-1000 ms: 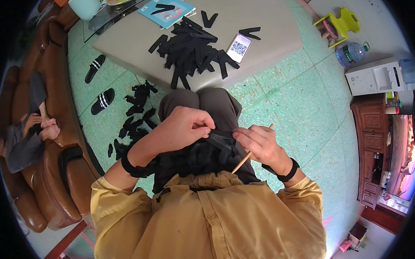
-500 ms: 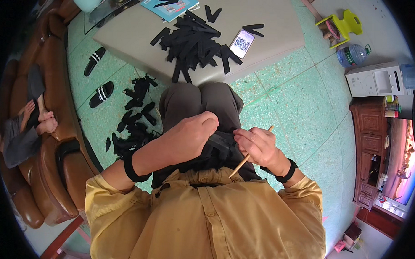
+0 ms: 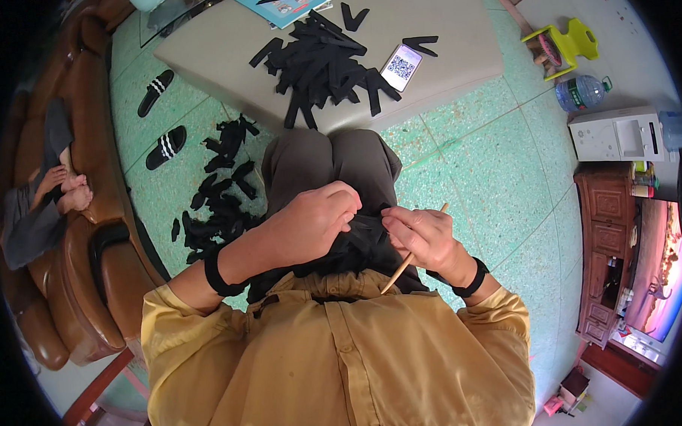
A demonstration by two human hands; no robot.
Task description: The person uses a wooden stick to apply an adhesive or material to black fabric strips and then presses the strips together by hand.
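Over my lap, my left hand (image 3: 328, 218) is closed, its thumb and fingers pinched together; what it grips is mostly hidden. My right hand (image 3: 423, 236) pinches a small piece of black fabric strip (image 3: 386, 207) at its fingertips. That same hand also holds a thin wooden stick (image 3: 400, 272), which slants down toward my shirt. More black fabric (image 3: 363, 238) lies on my lap between and below both hands, hard to tell from my dark trousers.
Ahead, a beige table (image 3: 440, 52) bears a heap of black fabric strips (image 3: 321, 63), a phone (image 3: 401, 67) and a blue book (image 3: 281, 11). Black pieces (image 3: 217, 210) and slippers (image 3: 166, 148) lie on the floor at left. Someone sits on the brown sofa (image 3: 96, 289).
My left fingers have shifted slightly, and the right fingertips now show a black end sticking up. The stick has barely moved. The view has tilted a little.
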